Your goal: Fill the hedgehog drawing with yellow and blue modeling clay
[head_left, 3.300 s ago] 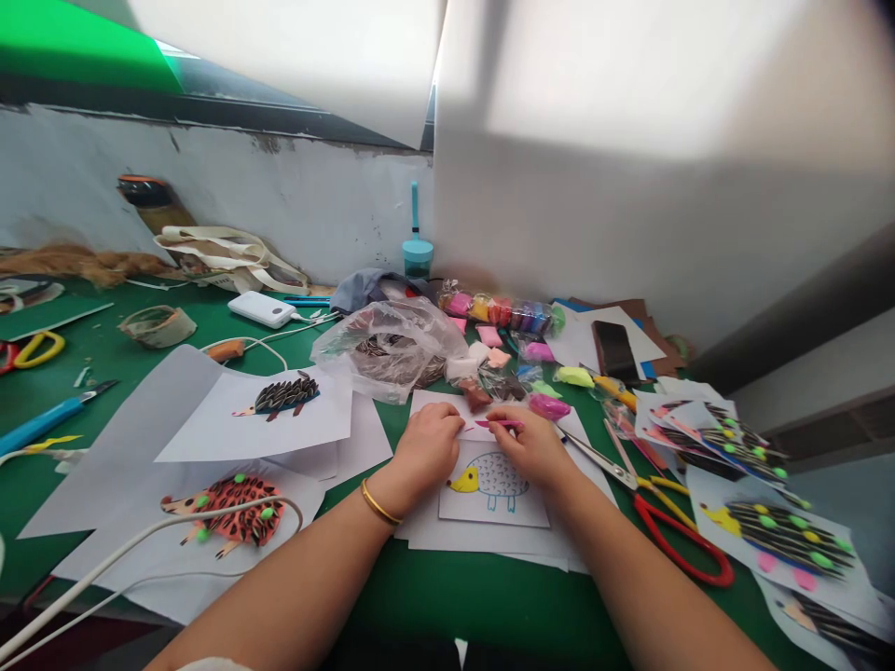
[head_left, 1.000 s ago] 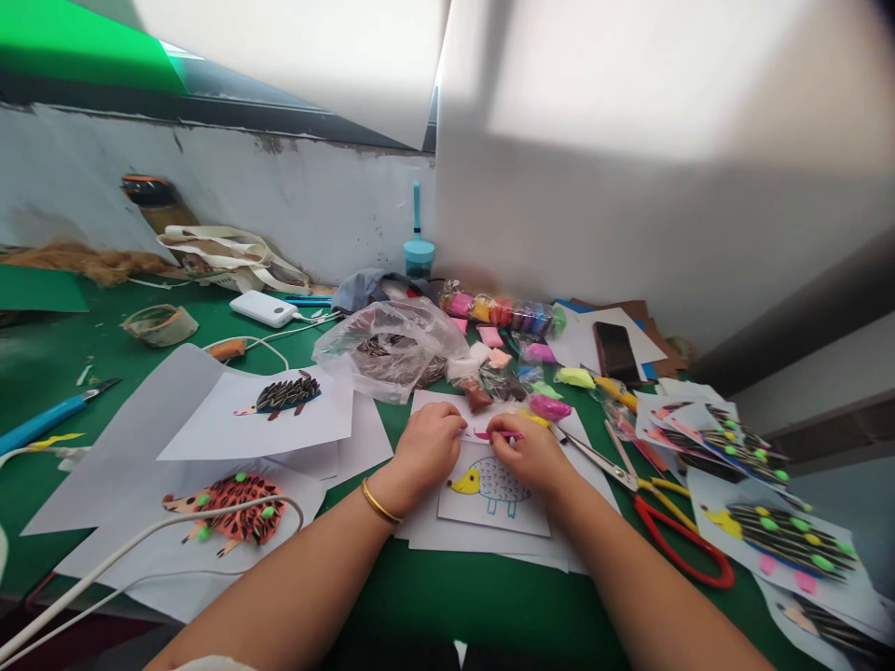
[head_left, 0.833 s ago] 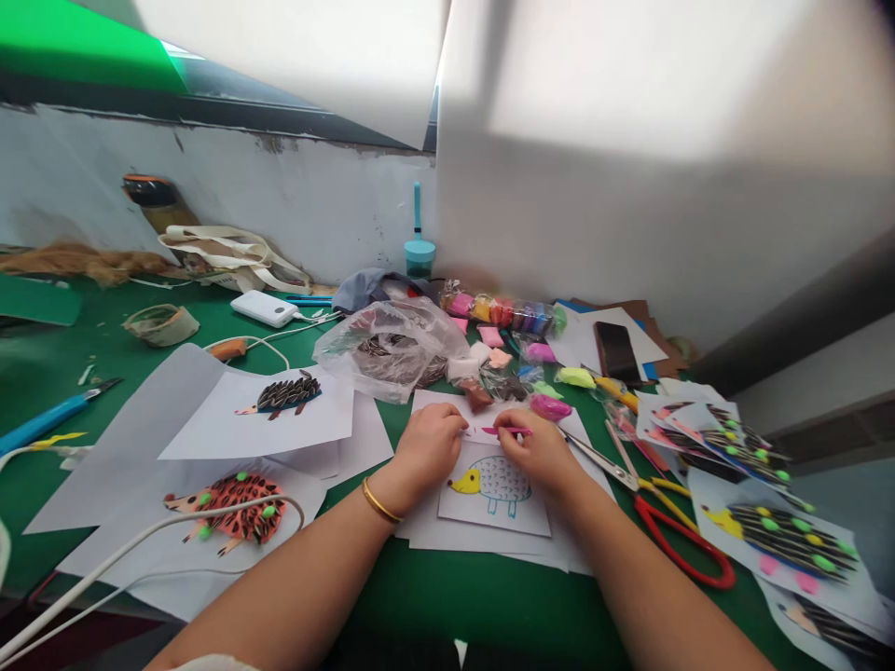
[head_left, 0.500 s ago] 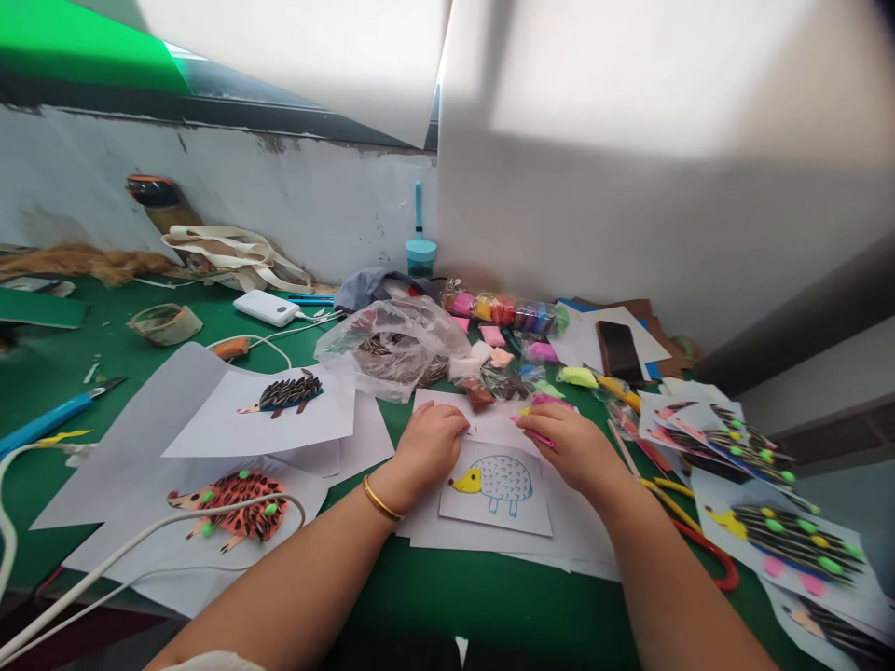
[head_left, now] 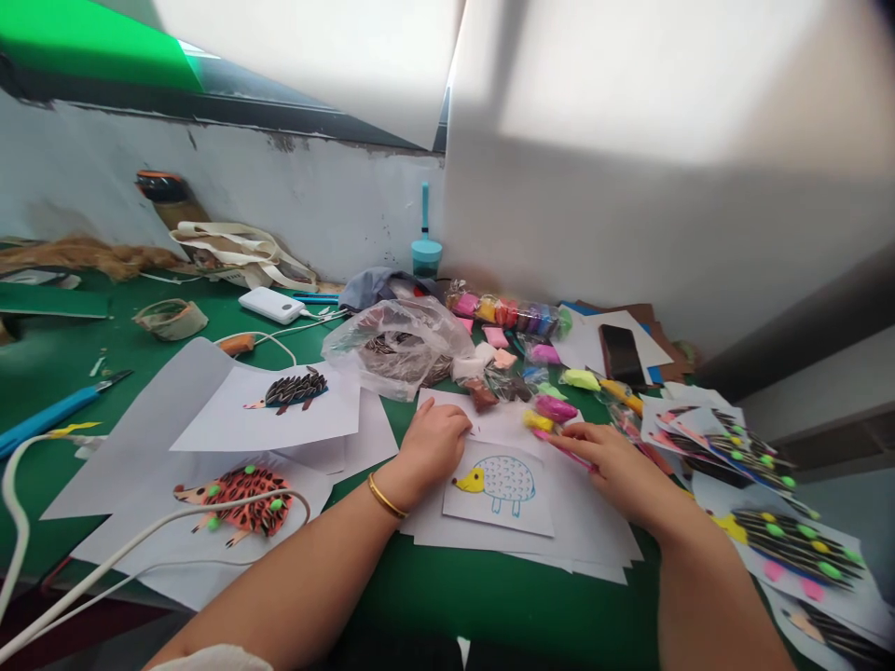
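Observation:
My left hand (head_left: 437, 436) lies on the white paper at the upper left corner of a hedgehog drawing (head_left: 504, 480), fingers slightly bent and holding nothing that I can see. The drawn hedgehog has blue outlines and a coloured yellow face. To the right of the drawing, my right hand (head_left: 615, 461) is closed on a thin pink modelling tool (head_left: 568, 449), whose tip points left. Just beyond that tip lie a yellow clay packet (head_left: 538, 420) and a magenta clay packet (head_left: 556, 408).
A clear plastic bag of sunflower seeds (head_left: 402, 349) stands behind the papers, beside more clay packets. Finished hedgehog pictures lie at the left (head_left: 241, 499) and right (head_left: 790, 540). White cables (head_left: 146, 531) cross the left side, near a blue utility knife (head_left: 62, 410).
My right hand has moved right, away from the clay packets, with the pink tool in it. The yellow and magenta packets now show fully. My left hand has stayed on the paper.

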`<state>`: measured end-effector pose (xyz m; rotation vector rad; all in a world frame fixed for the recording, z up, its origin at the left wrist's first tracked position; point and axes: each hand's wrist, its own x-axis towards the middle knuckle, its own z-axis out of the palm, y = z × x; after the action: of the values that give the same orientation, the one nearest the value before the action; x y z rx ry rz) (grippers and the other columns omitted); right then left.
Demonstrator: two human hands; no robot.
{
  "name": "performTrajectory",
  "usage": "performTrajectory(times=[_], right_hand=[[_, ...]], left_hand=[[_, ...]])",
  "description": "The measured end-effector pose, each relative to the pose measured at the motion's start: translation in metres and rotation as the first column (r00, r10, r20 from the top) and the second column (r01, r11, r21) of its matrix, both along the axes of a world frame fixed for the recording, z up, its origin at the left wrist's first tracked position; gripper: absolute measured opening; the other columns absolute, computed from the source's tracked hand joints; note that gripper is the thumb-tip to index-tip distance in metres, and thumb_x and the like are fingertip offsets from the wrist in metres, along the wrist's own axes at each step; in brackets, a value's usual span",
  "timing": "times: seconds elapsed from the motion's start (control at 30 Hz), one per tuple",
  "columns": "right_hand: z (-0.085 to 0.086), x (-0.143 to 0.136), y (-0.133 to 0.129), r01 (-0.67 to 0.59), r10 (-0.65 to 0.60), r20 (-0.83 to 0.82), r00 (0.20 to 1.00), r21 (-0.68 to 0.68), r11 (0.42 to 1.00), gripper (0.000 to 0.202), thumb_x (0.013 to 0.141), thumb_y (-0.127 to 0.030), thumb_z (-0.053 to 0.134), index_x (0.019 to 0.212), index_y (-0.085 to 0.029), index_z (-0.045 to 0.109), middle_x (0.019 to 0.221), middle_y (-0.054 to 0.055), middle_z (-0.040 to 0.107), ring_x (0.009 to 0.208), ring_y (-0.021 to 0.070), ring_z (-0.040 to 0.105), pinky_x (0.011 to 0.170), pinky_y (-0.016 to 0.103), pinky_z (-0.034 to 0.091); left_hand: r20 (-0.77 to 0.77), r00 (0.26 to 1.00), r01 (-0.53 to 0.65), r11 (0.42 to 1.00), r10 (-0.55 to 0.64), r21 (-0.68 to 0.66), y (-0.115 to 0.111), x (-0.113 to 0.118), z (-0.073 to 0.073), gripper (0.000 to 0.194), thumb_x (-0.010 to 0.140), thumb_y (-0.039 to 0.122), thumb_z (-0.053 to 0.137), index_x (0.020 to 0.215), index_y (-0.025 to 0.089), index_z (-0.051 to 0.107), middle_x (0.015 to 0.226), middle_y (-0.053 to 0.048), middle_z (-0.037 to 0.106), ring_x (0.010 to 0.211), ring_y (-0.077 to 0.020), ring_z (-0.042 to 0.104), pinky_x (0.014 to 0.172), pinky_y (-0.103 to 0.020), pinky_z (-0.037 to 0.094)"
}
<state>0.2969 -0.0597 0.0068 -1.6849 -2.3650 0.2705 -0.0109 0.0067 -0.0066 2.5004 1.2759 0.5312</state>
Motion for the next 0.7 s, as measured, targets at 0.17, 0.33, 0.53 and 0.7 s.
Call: performTrajectory(times=[0.17,0.33,0.53,0.7], right_hand=[[0.01,0.005,-0.007,0.01,-0.009,0.067,0.998,-0.013,1.0,0.071,0.072,-0.004,0.049,0.132,-0.04,0.06,0.137,0.002,0.058,0.123,0.0301,0.055,0.097,0.046,0.046],[0.034,-0.021,-0.008,-0.018,0.017,0.075,0.997,0.004,1.0,0.064,0.076,-0.012,0.053,0.135,-0.038,0.057,0.133,0.005,0.057,0.118,0.029,0.054,0.094,0.043,0.046],[0.028,-0.08,0.023,-0.197,0.181,0.166,0.969,0.086,0.977,0.056,0.079,-0.005,0.051,0.126,-0.032,0.065,0.101,0.007,0.063,0.095,0.0246,0.054,0.085,0.04,0.042],[0.003,-0.097,0.041,-0.241,0.201,0.237,0.951,0.156,0.958,0.05,0.081,-0.008,0.061,0.125,-0.033,0.065,0.097,0.007,0.063,0.092,0.0242,0.051,0.081,0.037,0.036]], left_hand=[[0.009,1.0,0.002,1.0,-0.002,-0.004,0.001,-0.001,-0.002,0.031,0.082,0.007,0.047,0.094,0.022,0.071,0.106,-0.004,0.071,0.105,-0.0202,0.062,0.116,-0.05,0.025],[0.013,1.0,0.001,1.0,-0.001,0.005,0.001,-0.001,-0.005,0.03,0.08,0.007,0.049,0.094,0.022,0.07,0.105,-0.003,0.071,0.103,-0.0203,0.062,0.116,-0.051,0.024],[0.008,1.0,-0.002,1.0,0.002,0.008,0.0,-0.001,-0.003,0.029,0.082,0.008,0.048,0.095,0.021,0.07,0.105,-0.004,0.071,0.105,-0.0202,0.062,0.115,-0.051,0.026],[-0.005,1.0,0.007,1.0,-0.007,0.012,-0.001,-0.001,-0.002,0.028,0.082,0.008,0.049,0.097,0.021,0.07,0.104,-0.004,0.071,0.105,-0.0201,0.062,0.115,-0.05,0.026]])
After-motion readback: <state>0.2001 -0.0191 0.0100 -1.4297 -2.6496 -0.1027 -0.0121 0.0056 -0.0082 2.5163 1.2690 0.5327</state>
